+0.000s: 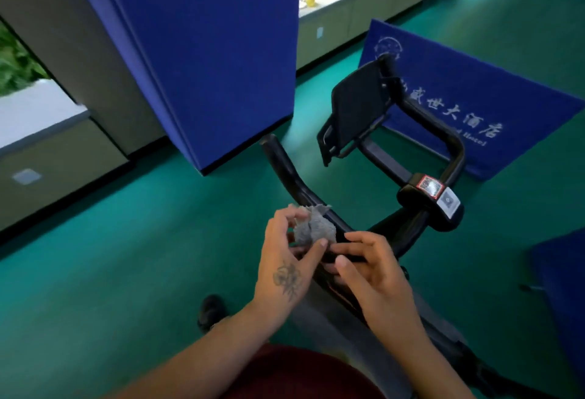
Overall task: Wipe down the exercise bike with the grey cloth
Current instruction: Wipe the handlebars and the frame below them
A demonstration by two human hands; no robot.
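Green floor (95, 256), blue padded panels (205, 50), grey cabinets (57, 170); possibly plants beyond.

Grey cloth (313, 229), black bike (411, 158), green floor (126, 256), blue panel (205, 50), blue mat (474, 104) with white lettering.

Bike (373, 151) lower frame hidden behind hands and forearms; base cut by bottom edge. Cloth (315, 229) partly covered by left hand (286, 259) fingers; bunched, full shape unclear. Right hand (376, 275) fingertips overlap dark frame, contact with cloth unclear. Sticker (429, 186) print too blurred to read. Right blue mat (563, 287) cut by edge.
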